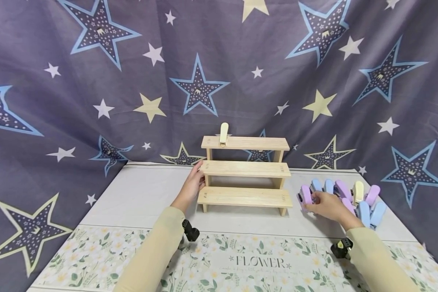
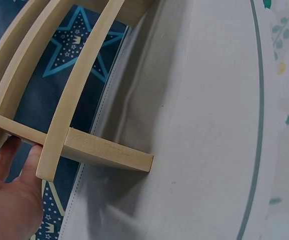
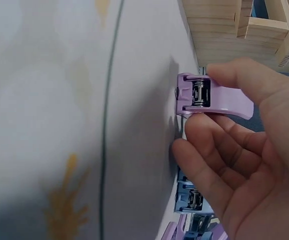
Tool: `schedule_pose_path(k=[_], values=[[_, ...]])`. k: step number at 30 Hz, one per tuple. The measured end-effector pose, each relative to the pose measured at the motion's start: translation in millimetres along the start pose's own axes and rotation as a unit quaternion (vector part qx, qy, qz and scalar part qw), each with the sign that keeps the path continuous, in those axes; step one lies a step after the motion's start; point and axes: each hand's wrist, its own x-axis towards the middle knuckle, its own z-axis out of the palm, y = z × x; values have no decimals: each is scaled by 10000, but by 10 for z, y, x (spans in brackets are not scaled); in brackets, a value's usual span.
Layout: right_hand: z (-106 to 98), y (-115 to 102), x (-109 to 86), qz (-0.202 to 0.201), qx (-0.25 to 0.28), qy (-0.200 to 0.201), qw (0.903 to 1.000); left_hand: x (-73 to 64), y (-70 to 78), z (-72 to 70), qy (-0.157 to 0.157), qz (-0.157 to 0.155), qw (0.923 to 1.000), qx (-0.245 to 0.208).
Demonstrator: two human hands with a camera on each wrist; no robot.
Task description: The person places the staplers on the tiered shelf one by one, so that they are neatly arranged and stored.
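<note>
A three-tier wooden shelf stand (image 1: 245, 196) stands on the table, with a cream hole punch (image 1: 224, 134) upright on its top tier. My left hand (image 1: 191, 187) holds the stand's left end by the middle tier. In the left wrist view its fingers (image 2: 30, 162) lie against the wooden side support. To the right of the stand, my right hand (image 1: 330, 207) pinches a purple hole punch (image 3: 229, 101) between thumb and fingers. The punch's metal spring shows in the right wrist view, and its base is close over the white tabletop.
Behind and right of my right hand several more punches are grouped: blue (image 1: 364, 213), purple (image 1: 372, 194) and cream (image 1: 358, 192). A floral mat (image 1: 259, 280) with "FLOWER" lettering covers the table's front. A star-patterned curtain (image 1: 237, 36) hangs behind the table.
</note>
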Motion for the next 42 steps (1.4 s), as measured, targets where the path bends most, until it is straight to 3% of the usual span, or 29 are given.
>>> schedule_pose_path(k=[9, 17, 31, 36, 42], values=[[-34, -28, 4, -175, -164, 401, 9989, 7, -11, -15, -37, -27, 10000, -47], [-139, -155, 5, -360, -258, 886, 9951, 1, -17, -16, -45, -5, 10000, 16], [-408, -463, 38, -590, -150, 1361, 9888, 6, 0, -24, -84, -71, 9999, -111], [-494, -603, 75, -774, -92, 1636, 9834, -17, 87, -35, -223, -169, 9993, -229], [-513, -747, 162, -886, 32, 1692, 9816, -170, 275, -6, -281, -197, 9993, -169]])
